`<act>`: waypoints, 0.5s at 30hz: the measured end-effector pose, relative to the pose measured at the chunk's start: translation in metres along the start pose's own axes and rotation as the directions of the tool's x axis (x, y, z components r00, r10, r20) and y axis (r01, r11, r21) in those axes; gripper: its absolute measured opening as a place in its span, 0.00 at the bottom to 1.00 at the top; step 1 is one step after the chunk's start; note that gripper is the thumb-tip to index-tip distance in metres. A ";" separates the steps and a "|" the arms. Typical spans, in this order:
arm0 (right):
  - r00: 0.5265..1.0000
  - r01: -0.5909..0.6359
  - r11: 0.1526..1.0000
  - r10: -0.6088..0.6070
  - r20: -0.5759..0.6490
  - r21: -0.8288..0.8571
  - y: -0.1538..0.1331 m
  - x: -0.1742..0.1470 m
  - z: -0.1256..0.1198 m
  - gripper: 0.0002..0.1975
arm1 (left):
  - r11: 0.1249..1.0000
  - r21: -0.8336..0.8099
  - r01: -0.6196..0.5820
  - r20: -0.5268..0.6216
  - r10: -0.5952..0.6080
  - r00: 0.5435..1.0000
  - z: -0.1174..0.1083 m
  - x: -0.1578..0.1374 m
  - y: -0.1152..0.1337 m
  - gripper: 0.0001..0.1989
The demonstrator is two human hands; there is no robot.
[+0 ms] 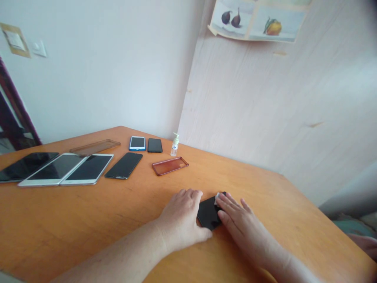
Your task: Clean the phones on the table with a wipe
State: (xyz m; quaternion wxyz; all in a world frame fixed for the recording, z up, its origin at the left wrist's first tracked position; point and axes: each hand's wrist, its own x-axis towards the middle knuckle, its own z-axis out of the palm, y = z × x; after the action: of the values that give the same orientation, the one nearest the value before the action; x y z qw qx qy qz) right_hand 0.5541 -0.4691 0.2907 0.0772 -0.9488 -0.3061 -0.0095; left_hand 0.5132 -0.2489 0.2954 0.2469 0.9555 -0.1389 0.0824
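Note:
A black smartphone (pixel 208 213) lies flat on the wooden table with its dark glossy face up. My left hand (pixel 184 216) grips it by the edge, thumb at the near corner and fingers curled along the left side. Over the phone's right part lies my right hand (pixel 240 222), its fingers pressing a small white cloth or tissue (pixel 217 199) onto the glass. Most of the cloth is hidden under those fingers. Beyond the hands rest a reddish clear phone case (pixel 170 166) and a small pump bottle (pixel 174 145) with a pale green top.
Across the left of the table (pixel 141 204) lie a black tablet (pixel 28 167), two white-framed tablets (pixel 53 169) and a large black phone (pixel 124 166). Behind them are a clear brownish case (pixel 96 147), a blue-edged phone (pixel 137 143) and a small black phone (pixel 155 145). Walls rise behind.

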 end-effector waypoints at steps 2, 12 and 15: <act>0.993 -0.119 0.992 0.119 -0.021 -0.028 0.015 0.004 0.005 0.28 | 1.000 -0.010 0.010 0.004 -0.010 1.000 0.000 0.000 0.000 0.34; 0.964 0.216 0.956 -0.241 0.109 0.200 -0.052 -0.005 -0.010 0.26 | 0.997 -0.075 0.025 -0.010 -0.025 1.000 0.005 0.002 -0.008 0.48; 0.997 0.051 0.994 -0.056 0.047 0.099 -0.026 0.004 -0.003 0.27 | 0.994 -0.097 0.055 -0.012 -0.057 0.998 0.005 0.003 -0.007 0.53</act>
State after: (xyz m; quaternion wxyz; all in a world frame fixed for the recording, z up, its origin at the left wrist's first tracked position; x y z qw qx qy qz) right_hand 0.5416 -0.4463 0.2974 0.1157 -0.9353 -0.3334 0.0272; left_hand 0.5189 -0.2458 0.2883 0.2959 0.9453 -0.1141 0.0757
